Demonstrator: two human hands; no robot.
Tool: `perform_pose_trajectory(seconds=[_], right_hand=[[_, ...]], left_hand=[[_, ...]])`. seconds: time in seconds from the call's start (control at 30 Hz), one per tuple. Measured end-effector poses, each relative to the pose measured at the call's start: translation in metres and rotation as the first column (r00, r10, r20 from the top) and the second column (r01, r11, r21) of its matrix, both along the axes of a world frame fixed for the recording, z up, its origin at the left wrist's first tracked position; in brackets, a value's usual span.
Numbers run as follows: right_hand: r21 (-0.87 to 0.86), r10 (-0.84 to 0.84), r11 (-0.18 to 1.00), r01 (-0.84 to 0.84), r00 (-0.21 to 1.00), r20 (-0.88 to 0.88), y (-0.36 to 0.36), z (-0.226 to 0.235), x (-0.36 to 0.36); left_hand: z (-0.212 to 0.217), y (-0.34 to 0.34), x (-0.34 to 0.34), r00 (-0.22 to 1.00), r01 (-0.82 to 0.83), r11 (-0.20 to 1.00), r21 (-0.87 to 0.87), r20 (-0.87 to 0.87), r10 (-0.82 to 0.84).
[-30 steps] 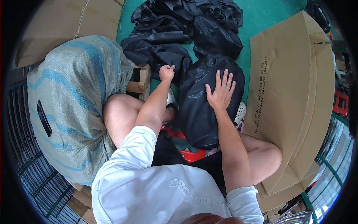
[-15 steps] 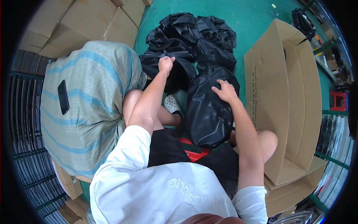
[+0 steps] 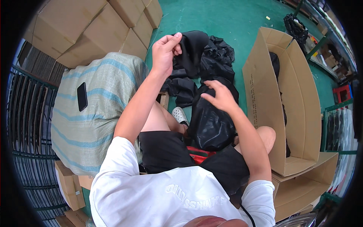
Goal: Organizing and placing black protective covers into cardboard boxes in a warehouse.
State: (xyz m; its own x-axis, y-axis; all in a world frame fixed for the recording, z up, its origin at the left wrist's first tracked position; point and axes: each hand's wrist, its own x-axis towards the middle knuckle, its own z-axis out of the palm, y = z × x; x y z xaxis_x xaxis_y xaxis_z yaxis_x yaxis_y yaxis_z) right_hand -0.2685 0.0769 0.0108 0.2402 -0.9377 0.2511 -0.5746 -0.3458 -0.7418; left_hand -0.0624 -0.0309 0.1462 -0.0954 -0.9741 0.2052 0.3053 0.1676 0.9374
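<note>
My left hand [image 3: 165, 54] is raised and closed, thumb and fingers pinching the edge of a piece of glossy black cloth [image 3: 192, 51], which hangs in folds to the right of the hand. My right hand [image 3: 218, 95] has its fingers apart over the near black bundle [image 3: 213, 126], a bulging, shiny roll of similar cloth between my knees. Whether its fingertips touch the bundle cannot be made out. Beyond both hands, more crumpled black cloth [image 3: 221, 51] is heaped on the green floor.
A striped woven sack [image 3: 100, 121] stands at my left with a black phone [image 3: 82, 97] on top. Cardboard boxes [image 3: 102, 34] are stacked behind it. On the right, a tall open carton [image 3: 261, 106] has black material inside. A red stool [image 3: 342, 93] stands farther right.
My left hand has risen, lifting the cloth off the heap. My right hand has shifted slightly left off the bundle's top. The whole view has shifted slightly.
</note>
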Motion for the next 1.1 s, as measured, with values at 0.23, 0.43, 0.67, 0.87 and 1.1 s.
perform_pose_trajectory(seconds=[0.23, 0.43, 0.67, 0.87, 1.1], right_hand=[[-0.366, -0.196, 0.89, 0.272, 0.953, 0.231, 0.005, 0.014, 0.022], [0.171, -0.275, 0.961, 0.216, 0.766, 0.58, -0.008, 0.008, -0.016], [0.413, -0.418, 0.908, 0.065, 0.163, 0.894, -0.008, 0.007, -0.023], [0.53, -0.504, 0.843, -0.093, 0.21, 0.838, -0.004, 0.009, -0.027], [0.233, -0.072, 0.965, -0.117, 0.737, 0.672, 0.024, 0.028, -0.008]], left_hand=[[-0.002, 0.034, -0.035, 0.997, -0.055, 0.98, 0.193, -0.035, 0.063], [-0.035, 0.031, -0.031, 0.995, 0.022, 0.975, 0.223, 0.085, -0.042], [-0.086, 0.105, -0.03, 0.924, 0.181, 0.983, 0.036, 0.335, -0.183], [-0.11, 0.128, -0.044, 0.911, 0.343, 0.938, 0.043, 0.228, -0.343], [-0.127, 0.106, -0.037, 0.973, 0.136, 0.763, 0.632, 0.061, -0.223]])
